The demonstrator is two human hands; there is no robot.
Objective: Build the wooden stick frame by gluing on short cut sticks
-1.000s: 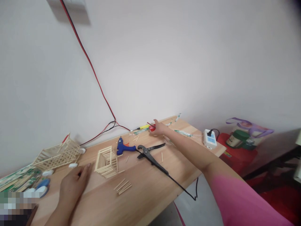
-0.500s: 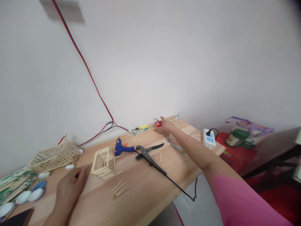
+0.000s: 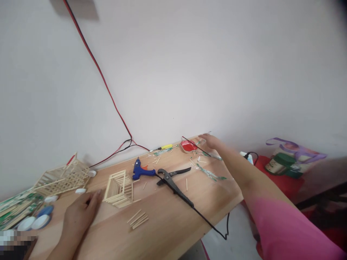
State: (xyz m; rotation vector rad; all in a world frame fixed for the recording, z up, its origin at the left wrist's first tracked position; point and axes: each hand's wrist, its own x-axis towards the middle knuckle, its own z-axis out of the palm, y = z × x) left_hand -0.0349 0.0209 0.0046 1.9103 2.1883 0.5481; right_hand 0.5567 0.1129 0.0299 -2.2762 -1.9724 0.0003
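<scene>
My left hand (image 3: pixel 80 211) rests on the wooden table with its fingers curled in and nothing visible in them. Just right of it stands a small frame of thin wooden sticks (image 3: pixel 119 189). My right hand (image 3: pixel 211 141) reaches to the far right end of the table, beside a red dish (image 3: pixel 189 146) with a thin dark stick (image 3: pixel 200 148) across it. Its fingers are small and partly hidden, close to a clear wrapper. A blue glue gun (image 3: pixel 142 172) and black-handled cutters (image 3: pixel 173 182) lie mid-table. Loose cut sticks (image 3: pixel 138 219) lie at the front.
A larger stick structure (image 3: pixel 61 178) stands at the left by the wall, near white and blue lids (image 3: pixel 41 221) and packs of sticks (image 3: pixel 20 209). A yellow-handled tool (image 3: pixel 166 147) and torn wrappers (image 3: pixel 210 172) lie toward the back. A bag (image 3: pixel 296 157) sits on a red stool at right.
My right hand has left the red dish and moved right, leaving the dish in full view with the dark stick across it. My left hand has stayed in place.
</scene>
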